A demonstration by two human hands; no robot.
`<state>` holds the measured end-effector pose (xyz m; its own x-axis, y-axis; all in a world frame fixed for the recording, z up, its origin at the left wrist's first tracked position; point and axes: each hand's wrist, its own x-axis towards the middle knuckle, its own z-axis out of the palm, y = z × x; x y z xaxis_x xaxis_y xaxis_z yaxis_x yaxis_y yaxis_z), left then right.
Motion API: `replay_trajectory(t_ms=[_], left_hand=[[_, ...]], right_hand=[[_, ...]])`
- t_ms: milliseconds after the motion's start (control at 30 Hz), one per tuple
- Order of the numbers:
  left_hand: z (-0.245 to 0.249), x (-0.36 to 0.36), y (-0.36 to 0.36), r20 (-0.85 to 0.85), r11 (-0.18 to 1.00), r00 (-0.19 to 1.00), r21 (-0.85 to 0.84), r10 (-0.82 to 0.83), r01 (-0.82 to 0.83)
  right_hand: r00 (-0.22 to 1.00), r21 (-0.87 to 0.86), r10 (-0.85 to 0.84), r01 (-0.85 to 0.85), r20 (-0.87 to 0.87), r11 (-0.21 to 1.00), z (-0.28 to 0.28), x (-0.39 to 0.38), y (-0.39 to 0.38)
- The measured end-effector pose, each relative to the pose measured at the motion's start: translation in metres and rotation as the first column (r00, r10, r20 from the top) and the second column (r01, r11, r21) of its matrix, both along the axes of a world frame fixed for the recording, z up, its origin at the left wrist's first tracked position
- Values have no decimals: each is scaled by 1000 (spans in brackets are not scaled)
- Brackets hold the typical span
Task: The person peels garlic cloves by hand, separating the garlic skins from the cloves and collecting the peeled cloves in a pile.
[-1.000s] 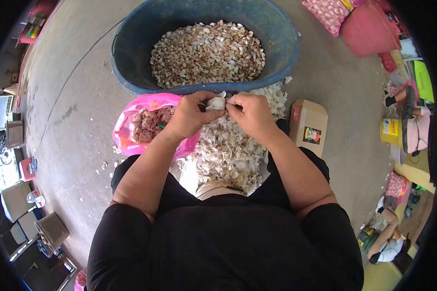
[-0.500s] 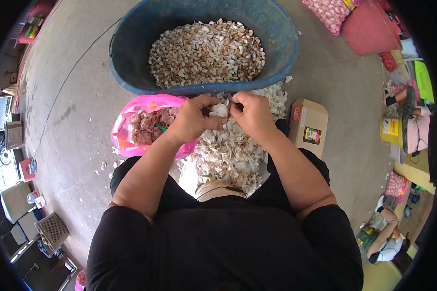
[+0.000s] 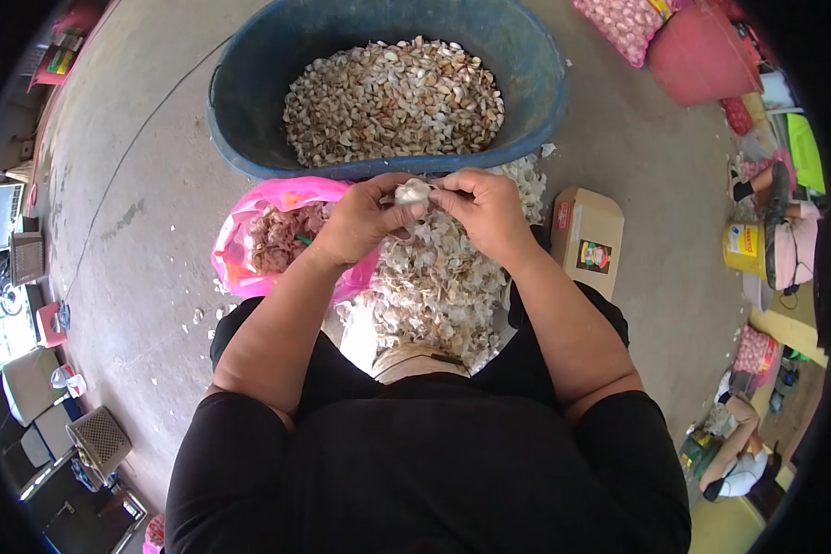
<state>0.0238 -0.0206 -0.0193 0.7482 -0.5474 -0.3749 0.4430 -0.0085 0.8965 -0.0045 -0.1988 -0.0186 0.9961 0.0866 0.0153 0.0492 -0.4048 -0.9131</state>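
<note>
Blue tub (image 3: 537, 88), partly filled with cloves (image 3: 397, 102), set ahead on floor (image 3: 674, 212). Pink bag (image 3: 234, 235) placed at left, partly covered by left hand (image 3: 358, 222). Cardboard box (image 3: 586, 222) stood at right. Peelings (image 3: 439, 291) heaped on near side of tub. Garlic bulb (image 3: 413, 191) held above peelings, between hands: pinched by left thumb and fingers; met at right edge by bunched fingertips of right hand (image 3: 487, 220), exact grip cannot be told.

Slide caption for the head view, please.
Both hands at a garlic bulb, over papery skins, beside a blue tub of cloves.
</note>
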Motion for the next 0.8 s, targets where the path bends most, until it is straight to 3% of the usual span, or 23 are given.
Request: replay_trajectory(t_ms=[133, 233, 433, 533, 633, 800], left_hand=[[-5, 2, 2, 27, 999, 1000, 47, -14, 13], [-8, 6, 2, 148, 988, 987, 151, -58, 35], [-15, 5, 0, 385, 950, 918, 311, -89, -39], [-12, 5, -1, 462, 927, 880, 367, -112, -74], [-2, 3, -3, 539, 877, 818, 471, -201, -95], [-1, -3, -4, 588, 869, 777, 483, -227, -111]], right_hand=[[998, 123, -41, 35, 47, 992, 1, 0, 4], [999, 149, -15, 8, 44, 989, -2, 2, 4], [987, -136, 68, -48, 145, 990, 5, 2, 7], [972, -153, 26, 11, 235, 988, 4, -1, 12], [973, -166, 55, -18, 224, 986, 3, -5, 10], [974, -216, 94, -48, 205, 975, 2, -8, 7]])
